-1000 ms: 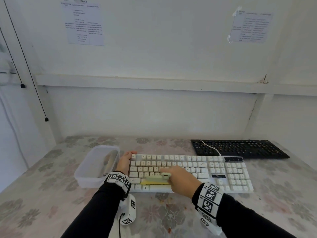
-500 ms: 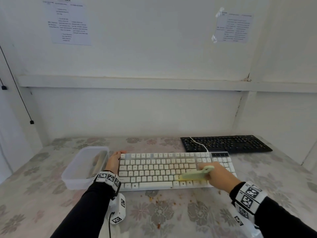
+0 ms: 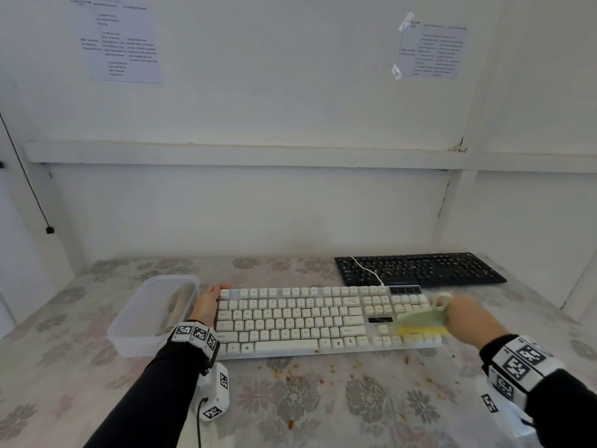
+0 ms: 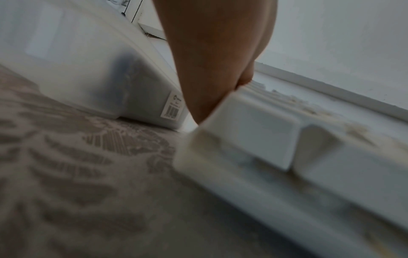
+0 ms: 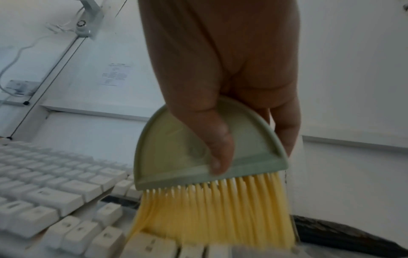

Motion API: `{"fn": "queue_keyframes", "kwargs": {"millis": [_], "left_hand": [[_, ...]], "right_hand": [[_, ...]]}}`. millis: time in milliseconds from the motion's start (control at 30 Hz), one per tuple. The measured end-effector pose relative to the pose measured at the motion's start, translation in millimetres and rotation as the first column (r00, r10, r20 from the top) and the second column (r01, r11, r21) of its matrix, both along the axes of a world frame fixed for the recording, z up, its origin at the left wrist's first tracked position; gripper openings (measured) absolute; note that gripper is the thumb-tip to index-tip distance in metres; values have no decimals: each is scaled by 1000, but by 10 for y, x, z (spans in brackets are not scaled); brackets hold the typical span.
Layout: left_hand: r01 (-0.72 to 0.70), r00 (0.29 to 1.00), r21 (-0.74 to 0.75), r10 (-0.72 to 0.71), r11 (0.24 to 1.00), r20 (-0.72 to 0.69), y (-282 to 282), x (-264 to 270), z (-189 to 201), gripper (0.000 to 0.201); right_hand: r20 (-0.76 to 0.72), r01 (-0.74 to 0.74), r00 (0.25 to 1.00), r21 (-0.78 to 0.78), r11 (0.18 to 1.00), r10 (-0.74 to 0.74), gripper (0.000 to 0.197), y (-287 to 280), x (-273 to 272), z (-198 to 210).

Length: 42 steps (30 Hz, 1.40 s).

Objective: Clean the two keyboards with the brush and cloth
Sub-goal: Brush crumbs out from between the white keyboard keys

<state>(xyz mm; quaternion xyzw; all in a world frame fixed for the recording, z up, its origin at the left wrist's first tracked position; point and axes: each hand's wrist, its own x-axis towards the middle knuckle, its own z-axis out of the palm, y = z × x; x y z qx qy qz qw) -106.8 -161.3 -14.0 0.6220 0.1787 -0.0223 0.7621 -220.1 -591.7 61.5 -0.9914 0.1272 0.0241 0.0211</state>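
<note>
While our right hand (image 3: 465, 318) grips the brush (image 5: 198, 151), thumb pressed on its green back and fingers curled behind, the yellow bristles (image 5: 216, 209) just below that grip rest on the keys at the right end of the white keyboard (image 3: 310, 318). Far across from the brush, our left hand (image 3: 208, 305) lies against the keyboard's left edge, fingers fairly straight along it, holding nothing. Just outside that hand stands a clear plastic box (image 3: 151, 315). Behind the brush hand, well apart, lies the black keyboard (image 3: 420, 268), with the white one's cable (image 3: 368, 270) trailing over it. Crumbs (image 3: 300, 371) dot the flowered tablecloth (image 3: 323, 409) nearer us than both hands.
</note>
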Motion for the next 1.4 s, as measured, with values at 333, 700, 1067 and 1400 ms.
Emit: {"fn": "queue_keyframes", "kwargs": {"millis": [333,700,1067,1400], "left_hand": [[7,999,-11,-6,1000,38,-56,-19,31,30],[-24,997,3,24,1000,76,-57,-38,46,34],[-33,997,49,29,998,71,-40,-78,74,36],[-35,999,-98,37,995,19,-85,-83,95,27]], "right_hand": [[120,-303,953,300,905,279,34,981,-127,472],[32,-487,867,269,831,498,29,1829,103,17],[-36,-359,929,137,923,367,29,1310,1,32],[-6,-262,965,72,962,264,33,1194,-138,370]]}}
